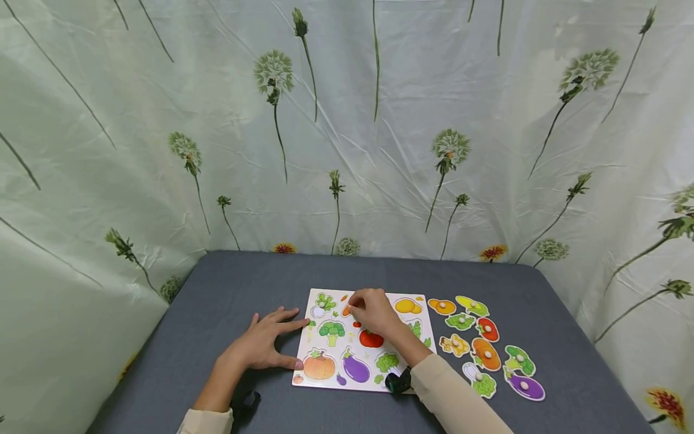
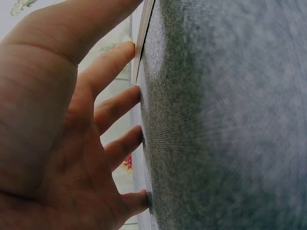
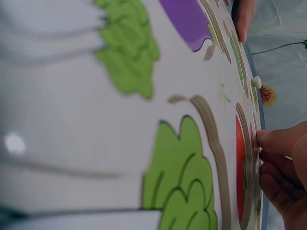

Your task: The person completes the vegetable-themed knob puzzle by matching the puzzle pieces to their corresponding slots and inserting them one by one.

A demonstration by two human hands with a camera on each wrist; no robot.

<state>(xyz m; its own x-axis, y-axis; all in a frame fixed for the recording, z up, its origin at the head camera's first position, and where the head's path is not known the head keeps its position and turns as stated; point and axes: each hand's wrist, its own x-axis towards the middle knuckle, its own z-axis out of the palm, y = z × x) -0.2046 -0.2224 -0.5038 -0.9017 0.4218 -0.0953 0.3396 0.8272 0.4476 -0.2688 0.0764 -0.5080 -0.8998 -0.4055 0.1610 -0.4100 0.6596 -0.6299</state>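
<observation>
A white vegetable puzzle board [image 1: 347,355] lies flat on the table, with printed vegetables in its recesses. My right hand [image 1: 374,310] reaches over its upper middle, fingertips and thumb pinched together at an orange carrot piece [image 1: 346,310]; the fingers hide its knob. In the right wrist view those pinching fingers [image 3: 278,143] sit low over the board, beyond the red tomato picture [image 3: 240,167]. My left hand [image 1: 262,340] spreads its fingers at the board's left side, thumb on the edge and index finger touching farther up. The left wrist view shows the board's edge [image 2: 142,45] against these fingers.
Right of the board lie several loose knobbed pieces, including an eggplant [image 1: 525,386], a broccoli [image 1: 517,357], a pumpkin [image 1: 484,355] and a tomato [image 1: 487,329]. A grey cloth [image 1: 260,271] covers the table. Behind it hangs a dandelion-print curtain [image 1: 379,150].
</observation>
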